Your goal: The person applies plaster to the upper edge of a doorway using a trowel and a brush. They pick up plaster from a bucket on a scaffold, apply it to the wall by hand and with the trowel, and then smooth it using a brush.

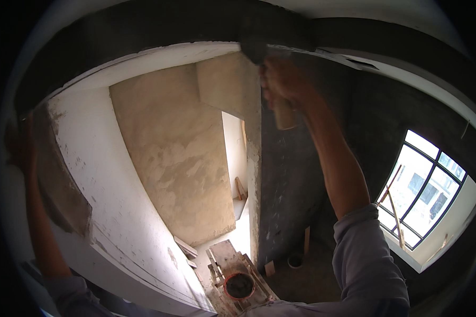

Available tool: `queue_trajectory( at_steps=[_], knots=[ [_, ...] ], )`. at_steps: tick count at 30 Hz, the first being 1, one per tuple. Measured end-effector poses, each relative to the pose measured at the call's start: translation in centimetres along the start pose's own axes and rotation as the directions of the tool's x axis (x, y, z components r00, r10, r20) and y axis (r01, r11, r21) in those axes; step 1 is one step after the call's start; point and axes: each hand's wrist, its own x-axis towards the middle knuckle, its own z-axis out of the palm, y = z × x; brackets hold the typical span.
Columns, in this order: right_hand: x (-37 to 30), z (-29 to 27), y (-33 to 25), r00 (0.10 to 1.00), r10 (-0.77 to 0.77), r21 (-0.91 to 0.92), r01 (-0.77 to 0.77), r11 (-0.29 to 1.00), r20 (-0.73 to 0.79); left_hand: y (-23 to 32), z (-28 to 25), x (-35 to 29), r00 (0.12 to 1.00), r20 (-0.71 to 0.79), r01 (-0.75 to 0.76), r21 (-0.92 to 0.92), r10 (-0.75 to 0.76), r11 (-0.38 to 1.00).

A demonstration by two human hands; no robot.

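My right hand [286, 82] is raised high, its fingers wrapped round the pale handle of a trowel [285, 117]. The trowel's dark blade [254, 53] is up against the lower edge of a dark grey beam [174, 25], and its outline is partly lost in shadow. At the far left, my left hand [21, 142] is lifted beside the left end of that beam, close to a rough wall edge. It is so dim there that its fingers do not show clearly.
Below stands a plank platform [225, 253] bearing an orange-rimmed bucket [239, 286] with grey mortar in it. A dark wall [296, 174] runs down the middle right. Further right is a black-framed window [426, 187] with wooden sticks leaning by it. Another bucket [295, 261] sits on the floor.
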Motion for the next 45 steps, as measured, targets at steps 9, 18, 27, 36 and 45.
queue_trajectory(
  at_steps=[9,18,27,36,45],
  knots=[
    [-5.4,17.7,-8.0,0.743,-0.501,-0.592,0.663,0.459,0.443,6.3,-3.7,0.2,0.964,0.06,0.261,-0.023,-0.259,0.965],
    [-3.4,3.7,-1.9,0.982,0.119,0.267,-0.077,0.961,-0.146,8.3,-6.3,1.1,0.938,0.156,0.315,-0.014,-0.31,0.949],
    [0.9,17.7,-3.1,0.422,-0.889,-0.505,0.814,0.286,0.177,8.4,-7.8,2.7,0.931,0.15,0.335,0.012,-0.333,0.942],
    [-6.3,22.4,-10.4,0.579,-0.637,-0.491,0.803,0.338,0.509,8.2,-8.0,1.8,0.957,0.105,0.279,-0.056,-0.272,0.959],
    [-0.3,15.7,-14.2,0.747,-0.547,-0.72,0.609,0.332,0.379,8.0,-7.8,1.4,0.96,0.06,0.279,-0.13,-0.273,0.951]
  ],
)
